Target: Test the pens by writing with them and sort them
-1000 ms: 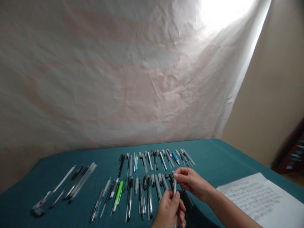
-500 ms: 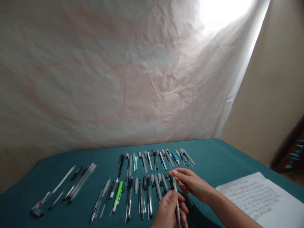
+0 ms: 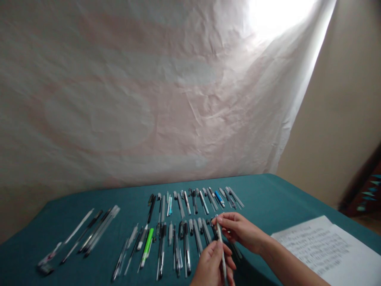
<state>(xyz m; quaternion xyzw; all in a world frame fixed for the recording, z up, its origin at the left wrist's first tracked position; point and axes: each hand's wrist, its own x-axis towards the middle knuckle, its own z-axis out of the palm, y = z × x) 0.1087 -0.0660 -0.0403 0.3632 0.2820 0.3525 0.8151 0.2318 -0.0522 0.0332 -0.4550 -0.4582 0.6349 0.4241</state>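
Observation:
Both hands are on one slim, light-coloured pen [image 3: 220, 235] held above the front of the table. My left hand [image 3: 212, 260] wraps its lower part, fingers closed round the barrel. With thumb and fingertips my right hand [image 3: 236, 228] pinches the pen's upper end; whether a cap is there I cannot make out. Just left of the hands lies a near row of pens and loose caps, among them a clear pen with a dark tip [image 3: 187, 248] and a bright green pen [image 3: 147, 247]. Part of that row is hidden behind my hands.
A far row of pens and parts, with a blue pen [image 3: 219, 198], lies behind. Several long thin pens [image 3: 102, 230] and a small clear wrapper-like item [image 3: 46, 266] lie at left. Handwritten sheets [image 3: 321, 248] lie at right on the green tablecloth [image 3: 258, 198]. A pale hanging sheet [image 3: 166, 99] stands behind.
My right hand's fingertips have shifted slightly along the top end of the pen. My left hand keeps its hold, and the laid-out pens stay put.

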